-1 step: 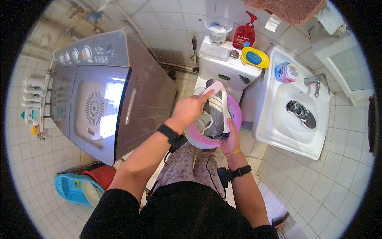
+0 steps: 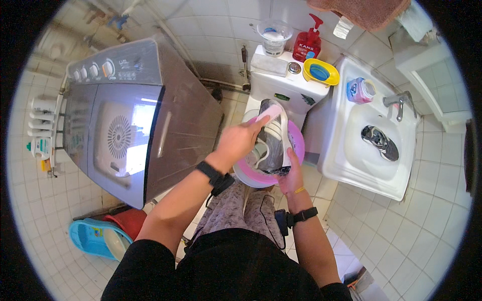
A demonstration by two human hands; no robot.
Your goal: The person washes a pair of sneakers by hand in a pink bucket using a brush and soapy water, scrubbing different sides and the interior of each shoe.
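Observation:
Over a pink basin (image 2: 297, 136), my right hand (image 2: 292, 176) grips a dark grey shoe (image 2: 273, 150) with a white sole edge, at its near end. My left hand (image 2: 237, 143) is closed round a pink-and-white brush (image 2: 271, 112), which lies against the far end of the shoe. The brush's bristles are hidden from view. A curved white strip shows beside the shoe inside the basin; I cannot tell what it is. Another dark shoe (image 2: 380, 143) with a pale sole lies in the white sink (image 2: 351, 160).
Behind the basin stands a toilet tank (image 2: 314, 89) bearing a red pump bottle (image 2: 307, 45), a clear tub (image 2: 274, 44) and a yellow-and-blue dish (image 2: 320, 73). A washing machine (image 2: 186, 120) stands at left, blue tub (image 2: 83, 236) below it. A pink-blue jar (image 2: 360, 91) sits on the sink.
My left hand and the brush have shifted very slightly along the shoe's far end. My right hand and the shoe keep nearly the same place.

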